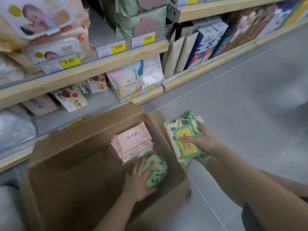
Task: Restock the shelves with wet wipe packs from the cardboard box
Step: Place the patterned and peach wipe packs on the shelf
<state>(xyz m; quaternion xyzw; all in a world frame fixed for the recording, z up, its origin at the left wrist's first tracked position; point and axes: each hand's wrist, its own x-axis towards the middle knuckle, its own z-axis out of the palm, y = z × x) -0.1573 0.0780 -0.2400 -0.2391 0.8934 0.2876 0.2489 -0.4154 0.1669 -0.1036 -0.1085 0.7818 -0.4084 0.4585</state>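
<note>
While cardboard box (80,164) sits on grey floor (233,114), both hands seemingly gripping packs.

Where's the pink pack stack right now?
Head view: the pink pack stack sits inside the cardboard box, against its far right wall, just beyond the green pack held by the left hand.

Soft even indoor light; motion blur throughout; wide-angle bending at edges.

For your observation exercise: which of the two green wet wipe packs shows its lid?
The green pack in the right hand, outside the cardboard box; its yellow-green lid faces up.
</note>
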